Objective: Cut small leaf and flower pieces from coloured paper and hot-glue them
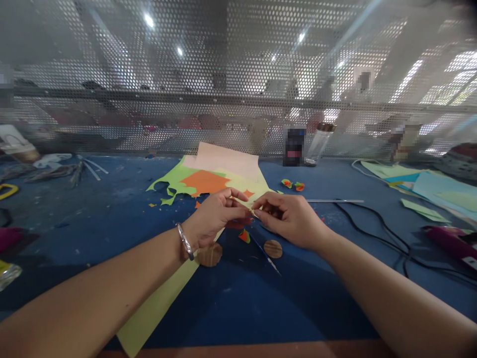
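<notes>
My left hand [219, 214] and my right hand [285, 214] meet above the middle of the table, fingertips close together. Between them they pinch a small piece of pale yellow paper [252, 211], mostly covered by my fingers. Below lies a small orange and green paper flower [244, 236]. A thin blue-handled brush [269, 257] rests beside it, partly under my hands. One round wooden disc [273, 249] sits right of the brush, and a larger wooden disc [210, 254] lies near my left wrist. A long pale yellow paper strip [160, 303] runs under my left forearm.
Cut green, orange and pink paper sheets [227, 160] lie behind my hands. Two more paper flowers [292, 185] sit to their right, near a clear bottle [321, 144]. A black cable [383, 226] and a purple tool [447, 243] lie right. A perforated metal screen [186, 114] borders the back.
</notes>
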Motion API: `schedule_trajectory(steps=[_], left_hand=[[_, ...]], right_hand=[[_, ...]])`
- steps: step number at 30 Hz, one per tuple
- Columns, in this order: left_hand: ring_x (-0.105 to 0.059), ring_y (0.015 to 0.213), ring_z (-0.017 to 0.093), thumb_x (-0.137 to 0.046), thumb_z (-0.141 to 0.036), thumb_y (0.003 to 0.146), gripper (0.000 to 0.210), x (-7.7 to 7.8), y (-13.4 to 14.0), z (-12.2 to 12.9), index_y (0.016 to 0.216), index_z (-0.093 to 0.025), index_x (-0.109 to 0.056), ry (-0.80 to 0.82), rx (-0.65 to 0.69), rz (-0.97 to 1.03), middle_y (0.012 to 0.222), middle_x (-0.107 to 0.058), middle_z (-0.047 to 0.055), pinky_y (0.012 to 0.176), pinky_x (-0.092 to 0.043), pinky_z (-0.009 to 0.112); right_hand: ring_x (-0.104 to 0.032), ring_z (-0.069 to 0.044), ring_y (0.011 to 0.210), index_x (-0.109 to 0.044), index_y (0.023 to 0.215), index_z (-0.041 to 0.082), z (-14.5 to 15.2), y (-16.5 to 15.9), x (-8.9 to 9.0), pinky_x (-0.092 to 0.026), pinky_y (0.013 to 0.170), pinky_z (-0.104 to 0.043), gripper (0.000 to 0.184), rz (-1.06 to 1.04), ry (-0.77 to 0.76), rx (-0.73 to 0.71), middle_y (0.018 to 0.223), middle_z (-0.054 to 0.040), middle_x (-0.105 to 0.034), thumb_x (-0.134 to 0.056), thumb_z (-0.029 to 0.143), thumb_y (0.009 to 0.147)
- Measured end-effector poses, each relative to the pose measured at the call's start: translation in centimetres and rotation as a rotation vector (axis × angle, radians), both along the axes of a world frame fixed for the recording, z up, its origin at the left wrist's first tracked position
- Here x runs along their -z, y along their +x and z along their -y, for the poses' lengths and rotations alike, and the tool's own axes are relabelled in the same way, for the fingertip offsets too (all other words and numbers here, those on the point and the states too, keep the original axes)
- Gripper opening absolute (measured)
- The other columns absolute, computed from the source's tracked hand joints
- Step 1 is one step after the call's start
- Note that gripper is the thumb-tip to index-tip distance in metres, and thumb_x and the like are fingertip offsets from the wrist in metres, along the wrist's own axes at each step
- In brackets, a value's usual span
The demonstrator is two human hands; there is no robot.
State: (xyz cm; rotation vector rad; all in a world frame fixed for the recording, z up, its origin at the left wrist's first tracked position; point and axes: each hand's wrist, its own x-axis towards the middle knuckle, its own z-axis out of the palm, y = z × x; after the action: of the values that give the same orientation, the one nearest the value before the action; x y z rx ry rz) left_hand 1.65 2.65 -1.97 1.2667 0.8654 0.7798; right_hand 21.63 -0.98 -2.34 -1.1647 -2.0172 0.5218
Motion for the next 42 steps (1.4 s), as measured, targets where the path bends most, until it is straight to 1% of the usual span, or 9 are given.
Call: schedule_trajectory(steps=[5, 10, 17, 20, 23, 26, 31, 35, 42], left_hand=[[-0.070, 0.069, 0.015, -0.084, -0.022, 0.073, 0.030, -0.7, 0.1, 0.2, 0.092, -0.019, -0.060, -0.013, -0.039, 0.002, 0.074, -0.070, 0.001, 0.066, -0.052, 0.026], [-0.069, 0.068, 0.014, -0.085, -0.022, 0.072, 0.032, -0.4, 0.3, 0.2, 0.091, -0.018, -0.059, 0.000, -0.057, 0.010, 0.072, -0.070, 0.000, 0.066, -0.051, 0.026], [-0.063, 0.064, 0.014, -0.087, -0.033, 0.072, 0.038, 0.1, 0.2, 0.0, 0.091, -0.019, -0.058, 0.157, -0.059, -0.055, 0.066, -0.064, -0.003, 0.061, -0.046, 0.026], [-0.067, 0.071, 0.017, -0.086, -0.035, 0.072, 0.038, 0.0, 0.1, -0.1, 0.094, -0.019, -0.060, 0.161, -0.036, -0.094, 0.069, -0.068, -0.001, 0.066, -0.047, 0.027], [-0.068, 0.078, 0.019, -0.079, -0.036, 0.078, 0.030, 0.0, -0.4, -0.5, 0.096, -0.017, -0.064, 0.257, -0.005, -0.212, 0.078, -0.072, 0.003, 0.071, -0.049, 0.029], [-0.065, 0.076, 0.018, -0.072, -0.037, 0.082, 0.021, -0.1, -1.1, -1.3, 0.090, -0.017, -0.069, 0.492, 0.052, -0.474, 0.081, -0.071, 0.004, 0.070, -0.047, 0.029], [-0.061, 0.067, 0.018, -0.070, -0.053, 0.080, 0.034, -0.1, -1.8, -1.4, 0.080, -0.018, -0.070, 0.627, 0.222, -0.839, 0.074, -0.070, 0.003, 0.058, -0.037, 0.028], [-0.061, 0.067, 0.018, -0.074, -0.053, 0.076, 0.035, 0.5, -1.5, -0.9, 0.084, -0.019, -0.070, 0.659, 0.238, -0.860, 0.078, -0.071, 0.003, 0.058, -0.036, 0.027], [-0.060, 0.064, 0.017, -0.063, -0.030, 0.078, 0.011, 0.5, -1.6, -1.1, 0.077, -0.020, -0.067, 0.758, 0.244, -0.913, 0.072, -0.069, 0.002, 0.057, -0.035, 0.027]], right_hand=[[-0.050, -0.010, 0.057, -0.072, 0.095, 0.017, 0.0, 0.1, 0.1, -0.039, 0.055, -0.022, 0.014, 0.022, 0.026, 0.026, 0.071, 0.0000, -0.065, -0.061, 0.026, 0.091], [-0.050, -0.009, 0.057, -0.072, 0.096, 0.017, -0.1, 0.2, 0.2, -0.039, 0.054, -0.022, 0.014, 0.021, 0.030, 0.029, 0.072, -0.0002, -0.066, -0.061, 0.025, 0.092], [-0.051, -0.009, 0.055, -0.072, 0.094, 0.017, -0.3, 0.3, 0.5, -0.039, 0.053, -0.021, 0.011, -0.018, 0.064, 0.041, 0.072, 0.0010, -0.067, -0.063, 0.023, 0.091], [-0.050, -0.008, 0.054, -0.071, 0.095, 0.017, -0.4, 0.3, 0.5, -0.038, 0.052, -0.021, 0.011, -0.024, 0.054, 0.037, 0.071, 0.0014, -0.067, -0.063, 0.023, 0.091], [-0.050, -0.009, 0.054, -0.072, 0.095, 0.017, -0.5, 0.4, 0.5, -0.038, 0.052, -0.021, 0.012, -0.005, 0.041, 0.045, 0.070, 0.0015, -0.066, -0.063, 0.023, 0.091], [-0.051, -0.009, 0.056, -0.072, 0.093, 0.017, -0.7, 0.6, 0.5, -0.038, 0.053, -0.022, 0.013, 0.040, 0.029, 0.055, 0.070, 0.0010, -0.066, -0.062, 0.024, 0.091], [-0.050, -0.010, 0.054, -0.073, 0.091, 0.018, -0.8, 0.7, 0.5, -0.035, 0.053, -0.023, 0.012, 0.175, -0.062, 0.056, 0.066, 0.0022, -0.063, -0.062, 0.022, 0.089], [-0.054, -0.012, 0.060, -0.073, 0.090, 0.019, -0.8, 0.5, 0.3, -0.035, 0.057, -0.024, 0.011, 0.291, -0.114, 0.039, 0.070, 0.0012, -0.066, -0.063, 0.020, 0.087], [-0.058, -0.013, 0.061, -0.074, 0.091, 0.019, -1.1, 0.5, 0.5, -0.034, 0.056, -0.025, 0.013, 0.384, -0.162, 0.063, 0.069, 0.0009, -0.068, -0.062, 0.020, 0.087]])
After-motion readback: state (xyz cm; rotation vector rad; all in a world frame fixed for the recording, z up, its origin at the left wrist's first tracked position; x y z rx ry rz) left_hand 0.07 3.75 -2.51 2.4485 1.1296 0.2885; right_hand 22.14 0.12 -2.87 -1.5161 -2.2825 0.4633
